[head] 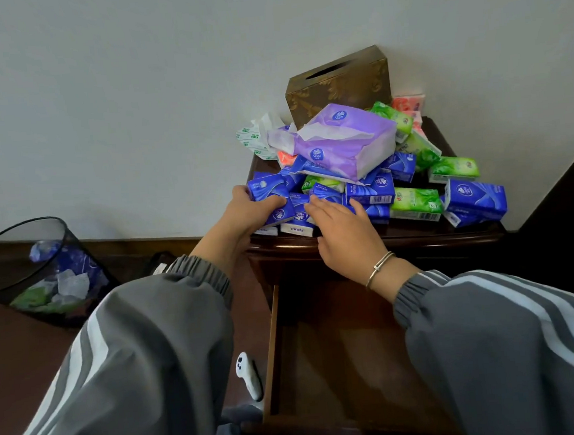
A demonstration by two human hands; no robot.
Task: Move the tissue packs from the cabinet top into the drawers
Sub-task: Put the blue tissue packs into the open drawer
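Note:
A heap of small tissue packs, blue (474,197), green (415,203) and pink (407,104), covers the dark wooden cabinet top (383,234). A large purple tissue pack (345,142) lies on top of the heap. My left hand (249,210) grips a blue tissue pack (270,198) at the heap's front left corner. My right hand (343,231) rests flat, fingers spread, on the blue packs at the front edge. Below the hands, the top drawer (340,343) is pulled out, with nothing visible inside.
A brown patterned tissue box (337,84) stands against the wall behind the heap. A black mesh waste bin (39,271) with wrappers stands on the floor at left. A small white object (248,375) lies on the floor beside the drawer.

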